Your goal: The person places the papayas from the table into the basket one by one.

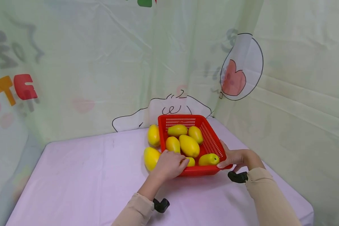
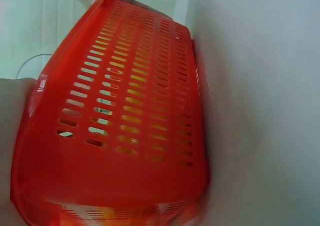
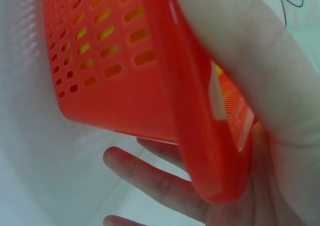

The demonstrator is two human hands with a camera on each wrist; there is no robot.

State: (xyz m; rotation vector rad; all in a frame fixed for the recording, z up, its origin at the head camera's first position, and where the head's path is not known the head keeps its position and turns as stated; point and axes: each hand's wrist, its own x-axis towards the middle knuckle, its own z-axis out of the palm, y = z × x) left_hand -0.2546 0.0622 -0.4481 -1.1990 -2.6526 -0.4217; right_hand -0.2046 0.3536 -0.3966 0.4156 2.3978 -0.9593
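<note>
A red plastic basket (image 1: 206, 171) with slotted walls stands on the table and holds several yellow mangoes (image 1: 189, 146). My left hand (image 1: 170, 163) grips the basket's rim at the near left corner, its fingers bent over the edge. At the near right corner my right hand (image 1: 235, 157) holds the rim. In the right wrist view its thumb (image 3: 240, 50) lies over the rim, with the other fingers spread outside and below. Two more mangoes, one farther back (image 1: 153, 135) and one nearer (image 1: 151, 158), lie on the table against the basket's left side.
A pale lilac cloth covers the table (image 1: 73, 175). Curtains (image 1: 87, 62) with printed drawings hang behind it and along the right side. The basket stands near the back right part of the table. Each wrist carries a black camera mount (image 1: 161, 205).
</note>
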